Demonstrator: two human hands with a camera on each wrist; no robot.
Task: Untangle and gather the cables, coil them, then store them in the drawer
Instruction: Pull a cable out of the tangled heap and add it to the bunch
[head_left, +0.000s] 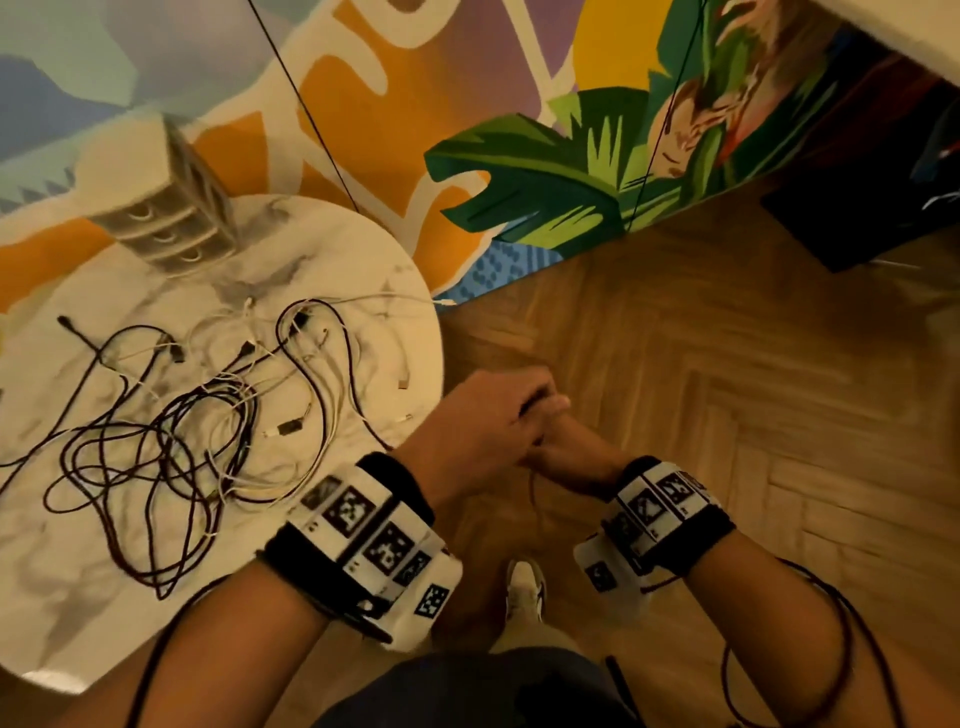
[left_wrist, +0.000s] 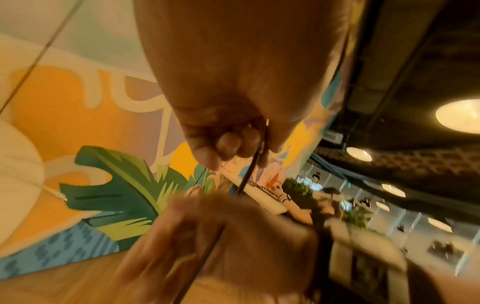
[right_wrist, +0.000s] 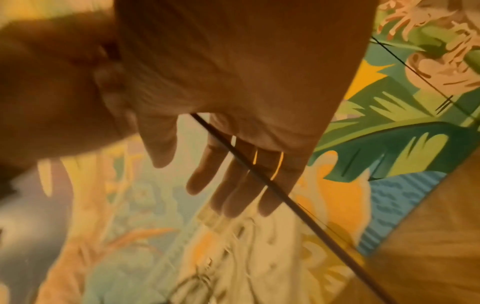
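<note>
Off the counter's right edge, above the wooden floor, I have both hands together on one dark cable. My left hand has its fingers curled in, pinching that cable, which runs down from the grip across my right hand. The right wrist view shows the right hand's fingers straight and slightly spread, the cable lying across them and not gripped.

To do this step well, I judge I should keep the left pinch firm as an anchor and lay even loops over the right palm, letting the cord slide, not snatching it, so nothing on the counter gets dragged off.

Most of the cables are a loose tangle on the marbled counter, dark cords looped through thin white ones, plugs sticking out at several places; one white end hangs past the rim. A small drawer unit stands at the counter's far side, its drawers looking closed, though blur makes that uncertain.
</note>
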